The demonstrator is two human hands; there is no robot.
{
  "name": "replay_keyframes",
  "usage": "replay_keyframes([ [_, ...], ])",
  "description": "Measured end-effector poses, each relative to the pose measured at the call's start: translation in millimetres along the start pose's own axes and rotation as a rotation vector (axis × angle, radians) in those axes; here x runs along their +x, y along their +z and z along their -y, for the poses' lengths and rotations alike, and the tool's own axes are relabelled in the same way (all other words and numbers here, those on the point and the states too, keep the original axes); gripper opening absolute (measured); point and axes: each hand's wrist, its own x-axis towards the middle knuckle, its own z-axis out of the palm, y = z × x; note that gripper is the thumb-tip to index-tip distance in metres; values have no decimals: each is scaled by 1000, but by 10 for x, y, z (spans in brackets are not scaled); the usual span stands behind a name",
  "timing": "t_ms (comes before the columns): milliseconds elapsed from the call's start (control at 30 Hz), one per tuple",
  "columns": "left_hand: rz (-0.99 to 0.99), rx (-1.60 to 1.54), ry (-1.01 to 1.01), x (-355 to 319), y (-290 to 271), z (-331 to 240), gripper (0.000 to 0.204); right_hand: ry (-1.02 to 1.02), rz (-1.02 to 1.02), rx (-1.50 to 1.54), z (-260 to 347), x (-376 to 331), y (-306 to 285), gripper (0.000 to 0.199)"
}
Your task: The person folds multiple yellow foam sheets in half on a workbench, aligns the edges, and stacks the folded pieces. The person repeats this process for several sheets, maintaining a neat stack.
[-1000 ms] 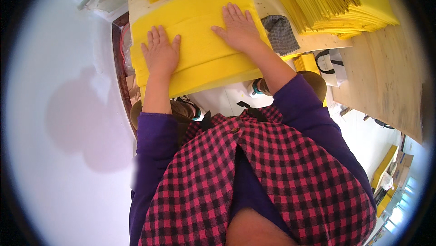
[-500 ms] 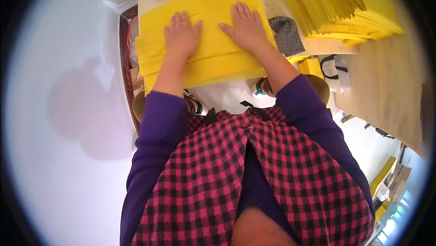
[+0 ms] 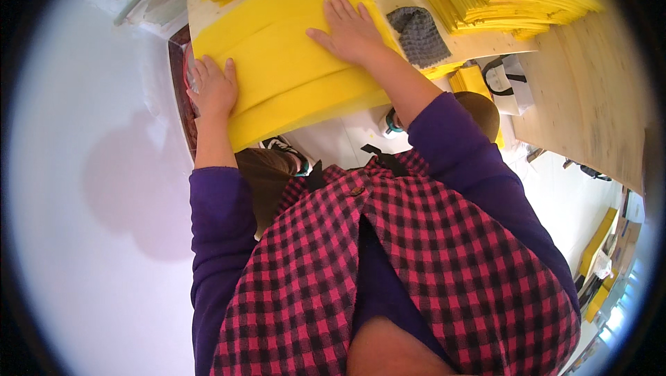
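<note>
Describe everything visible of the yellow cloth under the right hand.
The cloth is plain bright yellow, roughly rectangular, and looks like thin fabric. It lies spread on the table, with shallow creases and a line across its near part; fold or layer edge, I cannot tell. The right hand rests flat on its right side; the left hand is at its left edge.

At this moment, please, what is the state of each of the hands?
Left hand: open, at the left edge of the yellow sheets, no grip visible.
Right hand: open, resting on the same sheets, holding nothing.
</note>
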Motion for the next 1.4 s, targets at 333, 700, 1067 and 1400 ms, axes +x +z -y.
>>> replay_keyframes([
  [333,-10,42,-40,2,-21,-71,74,-256,24,133,1067,235,21,90],
  [700,-27,-45,-16,-15,21,-50,74,-7,41,12,-37,18,53,86],
  [1067,-85,15,120,56,-223,-188,74,141,34,-38,-171,-55,-23,86],
  [1400,-30,-36,314,-145,47,-665,69,113,17,-54,-141,-77,-42,86],
])
